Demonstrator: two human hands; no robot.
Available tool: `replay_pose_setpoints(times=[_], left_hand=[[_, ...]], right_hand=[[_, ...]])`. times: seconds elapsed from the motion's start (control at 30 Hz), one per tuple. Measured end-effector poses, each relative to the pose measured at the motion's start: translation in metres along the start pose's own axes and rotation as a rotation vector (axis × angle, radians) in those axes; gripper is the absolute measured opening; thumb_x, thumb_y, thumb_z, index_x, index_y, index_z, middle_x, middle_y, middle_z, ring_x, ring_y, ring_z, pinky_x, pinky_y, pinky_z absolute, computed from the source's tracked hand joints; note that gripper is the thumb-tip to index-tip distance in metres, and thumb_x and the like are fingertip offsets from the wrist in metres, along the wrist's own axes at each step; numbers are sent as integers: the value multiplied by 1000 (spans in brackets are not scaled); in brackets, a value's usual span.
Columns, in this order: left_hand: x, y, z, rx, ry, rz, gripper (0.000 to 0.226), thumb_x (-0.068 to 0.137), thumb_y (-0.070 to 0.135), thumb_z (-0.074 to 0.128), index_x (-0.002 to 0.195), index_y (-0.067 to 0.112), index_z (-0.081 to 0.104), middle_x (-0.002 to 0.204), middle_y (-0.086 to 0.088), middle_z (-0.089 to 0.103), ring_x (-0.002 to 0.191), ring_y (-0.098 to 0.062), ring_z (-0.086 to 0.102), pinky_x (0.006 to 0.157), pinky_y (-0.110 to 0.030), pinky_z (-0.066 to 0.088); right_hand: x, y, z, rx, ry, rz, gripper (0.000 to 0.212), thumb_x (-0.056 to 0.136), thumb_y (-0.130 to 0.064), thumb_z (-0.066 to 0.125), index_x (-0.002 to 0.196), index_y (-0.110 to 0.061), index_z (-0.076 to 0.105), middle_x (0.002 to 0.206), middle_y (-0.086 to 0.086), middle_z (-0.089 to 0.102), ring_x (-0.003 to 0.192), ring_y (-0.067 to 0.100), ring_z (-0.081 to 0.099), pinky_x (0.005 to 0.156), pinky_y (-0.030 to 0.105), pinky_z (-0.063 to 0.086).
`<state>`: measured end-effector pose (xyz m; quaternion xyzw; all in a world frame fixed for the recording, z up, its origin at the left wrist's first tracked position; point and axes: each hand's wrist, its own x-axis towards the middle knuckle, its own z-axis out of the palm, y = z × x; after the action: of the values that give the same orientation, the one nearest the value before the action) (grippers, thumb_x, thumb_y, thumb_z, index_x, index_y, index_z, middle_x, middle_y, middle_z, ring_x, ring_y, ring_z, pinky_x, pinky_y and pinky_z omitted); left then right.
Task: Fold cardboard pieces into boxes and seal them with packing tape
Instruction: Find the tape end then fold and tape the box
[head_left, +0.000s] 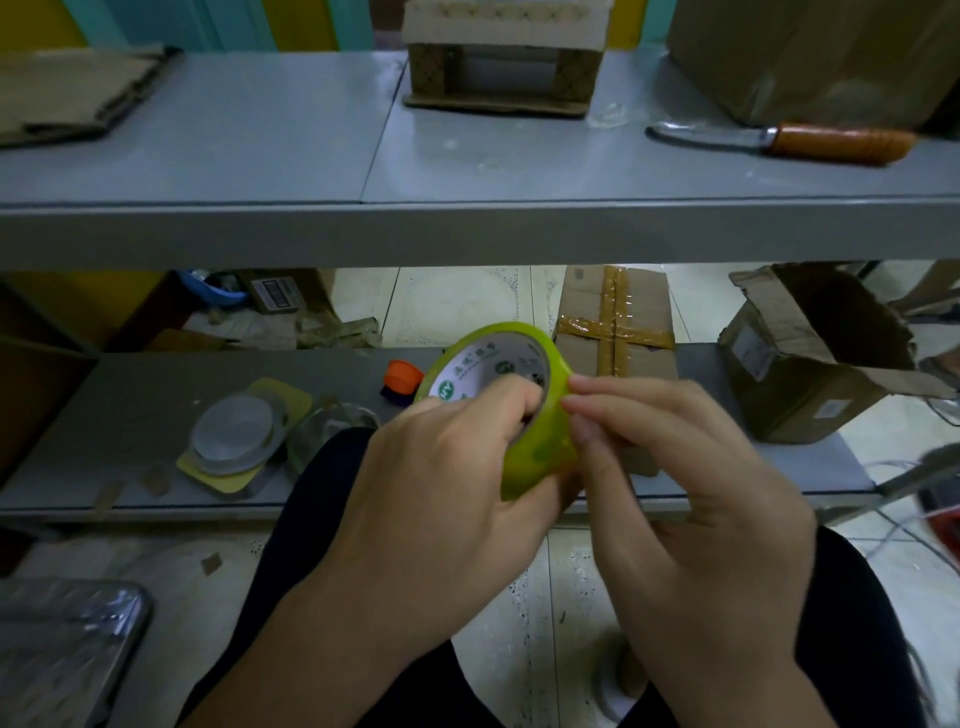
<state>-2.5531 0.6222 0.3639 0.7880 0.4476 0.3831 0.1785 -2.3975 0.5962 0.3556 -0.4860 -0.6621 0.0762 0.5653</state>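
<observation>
Packing tape roll (540, 441), yellow-green, is held up in both hands just in front of the taped box (613, 332), hiding that box's near end. The left hand (441, 467) has its grip closed on the roll, fingers hooked through the core and the palm cupping the outer face. The right hand (691, 493) is bent at the roll's outer face on the side nearest the taped box, with fingertips (587, 387) pressed against the tape as if picking. Whether a loose end is already caught cannot be told.

The step in hand looks like finding and lifting the tape's free end. To do it well, the left grip should hold the roll steady and turn it slowly, while a right fingernail drags across the surface until it catches the seam. Then peel straight along the roll, not at an angle, so the film does not split into a sliver.

An open box (810, 374) stands to the right of the taped box. A knife (789, 140) lies on the shelf above it.
</observation>
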Motion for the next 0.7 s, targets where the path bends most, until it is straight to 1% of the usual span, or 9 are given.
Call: replay_pose_setpoints(times=[0.1,0.17,0.27,0.37,0.5,0.6,0.7], left_hand=[[-1,-1,3,-4,6,-1,18,91,42,66,91,24,62,65,9,57,62,-22,55,59,-44,48],[-1,-1,3,12,11,7,18,91,41,66,90,24,62,65,9,56,61,-22,54,59,-44,48],[-2,0,4,21,9,4,17,90,39,68,89,24,61,64,7,56,61,-23,54,58,-44,47],[-3,0,3,22,12,-4,16,89,37,71,88,25,60,63,8,53,61,-20,52,57,-43,46],[-2,0,3,5,8,-13,14,91,35,75,90,27,63,66,9,59,64,-17,54,57,-43,48],[-3,-3,3,17,-1,-20,15,91,34,76,93,24,65,70,7,64,67,-24,58,60,-46,49],[-2,-3,4,50,18,-4,15,89,31,74,90,24,61,67,8,57,64,-25,53,59,-46,48]], right_hand=[[2,-1,0,-33,-9,-4,13,93,-7,73,104,-12,79,106,-3,73,103,8,69,86,21,53],[3,-1,1,-40,1,0,14,91,-8,72,103,-11,80,105,-2,73,102,8,69,86,21,53],[3,-1,1,-37,10,2,13,92,-5,74,103,-10,79,104,-1,72,102,9,69,86,24,54],[1,-1,2,-27,9,-3,11,94,-7,73,103,-10,79,106,-2,73,104,11,70,87,28,56],[-4,0,4,-13,18,-19,10,92,-8,73,100,-8,79,111,0,73,105,16,71,88,32,56],[-7,-1,5,-9,13,-27,12,91,-7,73,101,-8,79,114,1,73,105,17,71,89,30,55],[-8,0,5,-5,14,-29,15,90,-4,73,103,-8,79,115,2,73,107,17,71,90,32,55]])
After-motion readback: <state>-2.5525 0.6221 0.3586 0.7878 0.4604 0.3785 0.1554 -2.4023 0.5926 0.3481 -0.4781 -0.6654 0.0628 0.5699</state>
